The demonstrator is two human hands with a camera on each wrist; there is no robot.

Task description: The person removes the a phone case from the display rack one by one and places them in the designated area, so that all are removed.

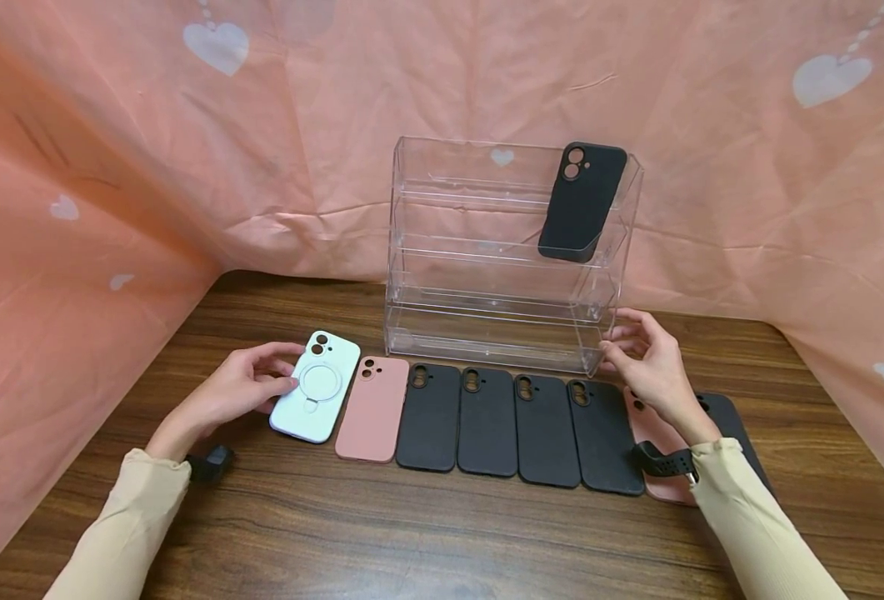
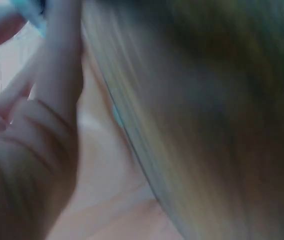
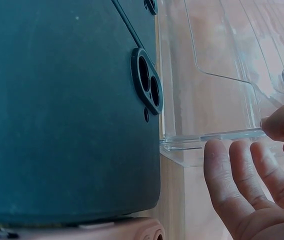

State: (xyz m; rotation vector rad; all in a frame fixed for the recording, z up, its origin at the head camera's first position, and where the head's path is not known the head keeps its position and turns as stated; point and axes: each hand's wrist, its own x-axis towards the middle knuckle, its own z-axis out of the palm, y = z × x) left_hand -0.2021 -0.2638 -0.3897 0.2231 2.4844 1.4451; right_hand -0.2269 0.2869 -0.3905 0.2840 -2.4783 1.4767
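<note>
At the left of the row, my left hand (image 1: 250,379) holds a white phone case (image 1: 329,396) with a ring on its back, thumb on its face and fingers at its left edge. My right hand (image 1: 647,362) grips the lower right side of a clear acrylic display rack (image 1: 486,321), thumb at the front edge. In the right wrist view its fingers (image 3: 242,165) lie along the rack's side wall. A black phone case (image 1: 584,200) leans in the rack's upper right. The left wrist view is blurred and shows mostly the hand (image 2: 37,135) and wood.
In front of the rack lie a pink phone case (image 1: 372,408), several black phone cases (image 1: 486,421), another pink case (image 1: 655,429) under my right wrist, and a black case (image 1: 730,425) at the far right. A pink curtain (image 1: 299,125) hangs behind the wooden table (image 1: 412,542).
</note>
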